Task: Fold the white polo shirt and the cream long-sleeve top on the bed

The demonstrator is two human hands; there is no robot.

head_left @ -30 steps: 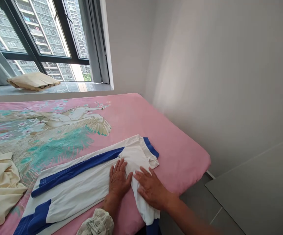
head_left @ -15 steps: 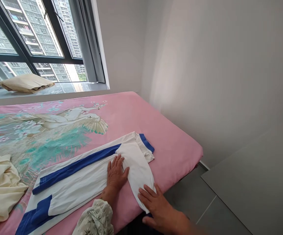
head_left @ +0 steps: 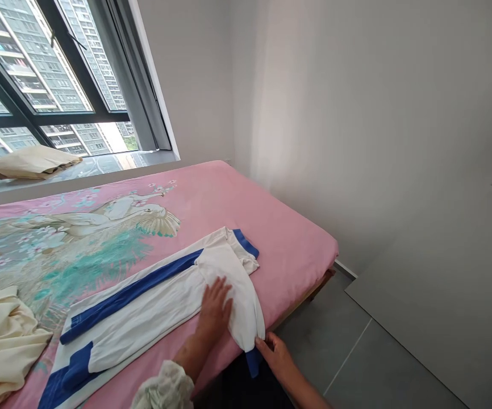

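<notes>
A white shirt (head_left: 156, 307) with blue bands lies folded lengthwise on the pink bedsheet (head_left: 288, 238), its blue-edged collar toward the right. One sleeve (head_left: 244, 309) hangs over the near edge of the bed and ends in a blue cuff (head_left: 253, 362). My left hand (head_left: 217, 309) rests on the shirt near the base of that sleeve, fingers stretched out. Down by the cuff, my right hand (head_left: 274, 349) pinches the sleeve's edge between thumb and fingers.
A crumpled cream cloth (head_left: 3, 341) lies on the bed at the left. On the windowsill (head_left: 113, 162) sits a folded beige bundle (head_left: 33, 162). A grey door (head_left: 433, 318) with a handle stands at the right, beyond the tiled floor (head_left: 331, 335).
My right hand has gone from lying open over the sleeve to pinching it by the cuff. My left hand has shifted slightly right. The view has turned a little to the right.
</notes>
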